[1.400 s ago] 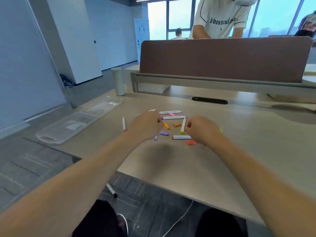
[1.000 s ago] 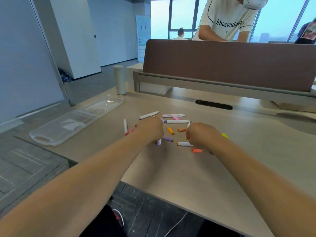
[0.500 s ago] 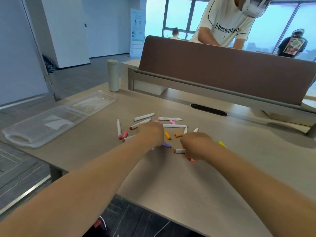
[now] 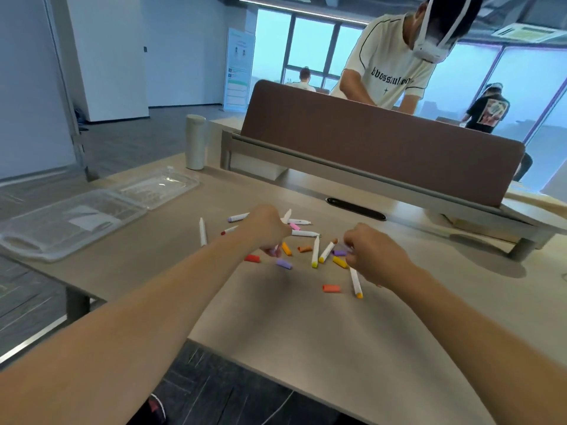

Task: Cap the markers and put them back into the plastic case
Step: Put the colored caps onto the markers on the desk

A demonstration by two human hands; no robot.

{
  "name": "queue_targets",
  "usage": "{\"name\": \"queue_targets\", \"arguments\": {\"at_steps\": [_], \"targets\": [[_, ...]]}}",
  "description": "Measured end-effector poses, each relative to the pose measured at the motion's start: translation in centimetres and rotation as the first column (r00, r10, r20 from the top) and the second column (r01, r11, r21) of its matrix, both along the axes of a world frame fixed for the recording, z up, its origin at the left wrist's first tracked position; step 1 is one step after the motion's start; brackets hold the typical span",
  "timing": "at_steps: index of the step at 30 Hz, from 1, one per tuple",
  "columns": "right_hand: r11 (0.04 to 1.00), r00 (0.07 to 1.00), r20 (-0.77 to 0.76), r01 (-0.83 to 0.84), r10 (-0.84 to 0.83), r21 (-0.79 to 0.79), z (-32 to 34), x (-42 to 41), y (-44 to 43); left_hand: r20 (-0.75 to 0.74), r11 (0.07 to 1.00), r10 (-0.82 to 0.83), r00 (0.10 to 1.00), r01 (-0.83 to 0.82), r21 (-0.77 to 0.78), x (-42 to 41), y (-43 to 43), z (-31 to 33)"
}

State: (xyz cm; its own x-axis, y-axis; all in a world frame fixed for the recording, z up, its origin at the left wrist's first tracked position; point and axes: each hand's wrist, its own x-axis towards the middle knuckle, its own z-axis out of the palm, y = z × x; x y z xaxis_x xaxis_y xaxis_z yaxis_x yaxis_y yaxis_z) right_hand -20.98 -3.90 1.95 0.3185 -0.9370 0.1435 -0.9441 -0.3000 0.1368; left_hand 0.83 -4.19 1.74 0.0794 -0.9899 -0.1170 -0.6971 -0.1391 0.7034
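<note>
Several white markers and loose coloured caps lie scattered mid-table. My left hand (image 4: 266, 228) grips a white marker whose tip pokes up past my knuckles and whose pink end shows below them. My right hand (image 4: 376, 256) has its fingers curled beside a purple cap (image 4: 339, 253). A white marker with an orange end (image 4: 356, 283) sticks out from under that hand, apparently held. A red cap (image 4: 252, 258), a lilac cap (image 4: 283, 263), a yellow cap (image 4: 340, 261) and an orange-red cap (image 4: 331, 288) lie loose. The clear plastic case (image 4: 46, 240) lies open at the far left.
A white tumbler (image 4: 195, 142) stands at the back left, near the case's lid (image 4: 159, 187). A brown divider panel (image 4: 383, 139) and a cable slot (image 4: 356, 208) close off the far side. A person stands behind the panel. The table's near edge runs under my forearms.
My head has moved closer and tilted up. My left hand has raised a marker off the table. My right hand has shifted right, uncovering the orange-red cap and the orange-ended marker.
</note>
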Motion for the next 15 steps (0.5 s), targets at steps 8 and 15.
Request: {"name": "queue_targets", "arguments": {"at_steps": [8, 15], "targets": [[0.995, 0.971, 0.218, 0.088, -0.094, 0.038, -0.8, -3.9, -0.6, 0.304, 0.997, -0.073, 0.95, 0.072, 0.013, -5.1, -0.5, 0.1], [0.987, 0.891, 0.427, 0.115, -0.152, 0.111, -2.0, -4.7, -1.1, 0.409, 0.993, -0.118, 0.905, 0.099, 0.068, -9.2, -1.9, -0.9]]}}
